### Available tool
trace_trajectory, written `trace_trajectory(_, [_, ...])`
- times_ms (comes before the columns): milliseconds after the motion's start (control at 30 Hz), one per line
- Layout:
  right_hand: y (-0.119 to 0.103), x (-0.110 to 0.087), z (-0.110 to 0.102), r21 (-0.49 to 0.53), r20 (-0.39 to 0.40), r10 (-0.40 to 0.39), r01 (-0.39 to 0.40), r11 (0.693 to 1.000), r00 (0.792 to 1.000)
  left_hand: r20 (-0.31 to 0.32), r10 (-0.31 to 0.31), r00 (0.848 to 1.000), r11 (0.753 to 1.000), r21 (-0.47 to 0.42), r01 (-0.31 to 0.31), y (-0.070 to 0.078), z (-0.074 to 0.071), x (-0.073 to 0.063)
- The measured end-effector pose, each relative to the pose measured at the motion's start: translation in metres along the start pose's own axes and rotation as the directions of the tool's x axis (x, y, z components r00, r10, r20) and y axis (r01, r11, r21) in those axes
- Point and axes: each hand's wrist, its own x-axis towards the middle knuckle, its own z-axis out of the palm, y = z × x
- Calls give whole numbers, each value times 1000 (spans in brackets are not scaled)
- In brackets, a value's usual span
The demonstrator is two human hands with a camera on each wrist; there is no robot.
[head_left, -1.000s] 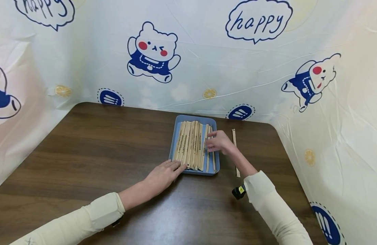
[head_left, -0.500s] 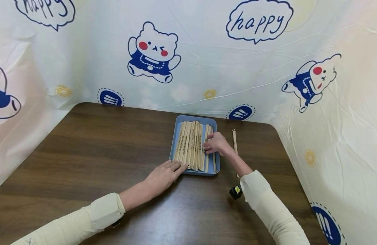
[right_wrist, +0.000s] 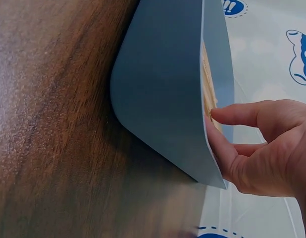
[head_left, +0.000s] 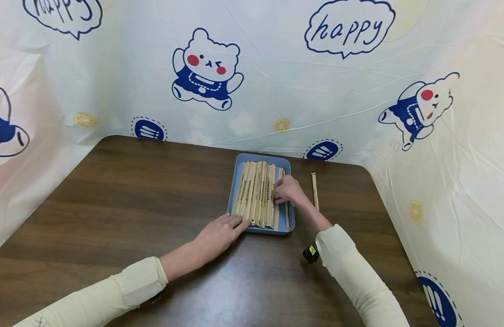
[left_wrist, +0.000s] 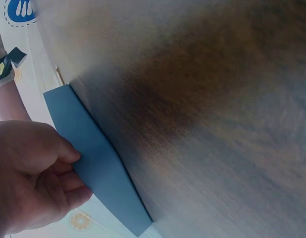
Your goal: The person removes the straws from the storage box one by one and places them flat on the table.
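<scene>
Your right hand (head_left: 287,190) seemingly pinches a stick (head_left: 272,175), now against the bundle (head_left: 252,193) at its left, so fewer likely lie loose; your left hand (head_left: 220,233), relaxed, touches the tray (head_left: 263,157).

Cream sleeves, broad pale cuffs, small black units at the wrists.
The left sleeve (head_left: 90,290) was loose and softly creased, with a small dark scribble-like mark (head_left: 41,322) low on it, and finished in a wide cuff (head_left: 143,281); a dark sliver of a unit (head_left: 155,298) showed beneath. The wrinkled right sleeve (head_left: 368,288) matched, and below its cuff sat a boxy black device (head_left: 311,254) bearing a yellow label (head_left: 312,250). The left hand (head_left: 218,234) and right hand (head_left: 288,189) were bare.
</scene>
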Motion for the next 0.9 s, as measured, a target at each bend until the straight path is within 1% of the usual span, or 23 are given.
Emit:
trace_trajectory(167, [1, 5, 3, -112, -40, -13, 8, 994, 999, -6, -2, 1000, 1000, 0, 2, 0, 0, 0])
trace_trajectory(300, [-1, 9, 5, -182, -43, -26, 18, 983, 999, -15, -1, 1000, 1000, 6, 1, 1, 1, 0])
trace_trajectory(433, [-3, 12, 6, -231, -45, -41, 30, 972, 998, -24, -3, 1000, 1000, 4, 3, 1, 1, 1])
trace_trajectory(567, [-3, 15, 8, -284, -47, -30, 15, 959, 998, -27, -3, 1000, 1000, -5, 3, 0, 1, 0])
trace_trajectory(767, [-4, 17, 11, -348, -58, -25, 4, 937, 998, -25, -4, 1000, 1000, -17, 4, 1, 0, 0])
trace_trajectory(833, [-4, 16, 12, -352, -64, -30, 5, 936, 998, -25, -3, 1000, 1000, -10, 3, 1, 1, 0])
trace_trajectory(900, [-4, 16, 12, -338, -64, -35, 11, 941, 997, -26, 0, 1000, 1000, -3, 0, 1, 1, 0])
